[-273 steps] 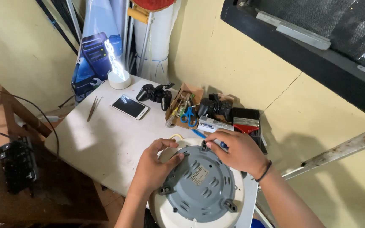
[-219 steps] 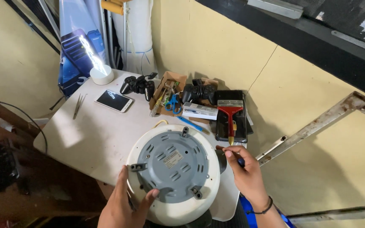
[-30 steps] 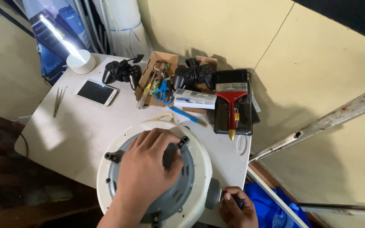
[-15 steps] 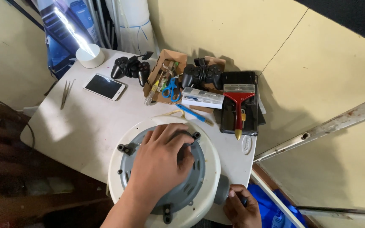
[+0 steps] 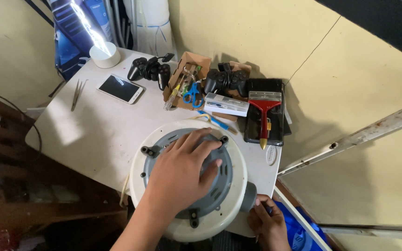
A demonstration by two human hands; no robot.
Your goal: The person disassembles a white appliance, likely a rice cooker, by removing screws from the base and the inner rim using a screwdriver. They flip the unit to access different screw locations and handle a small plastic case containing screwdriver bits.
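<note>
The left hand (image 5: 182, 169) stays spread flat on the round appliance (image 5: 189, 179) at lower centre; the right hand (image 5: 267, 222) still grips its grey knob (image 5: 249, 197), barely shifted.

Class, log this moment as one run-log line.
left hand: flat on gray base plate | right hand: at appliance edge | table: phone, controllers

Bare left hand (image 5: 182, 169), bare forearm, right hand (image 5: 268, 223) apparently ringless, no sleeves
</note>
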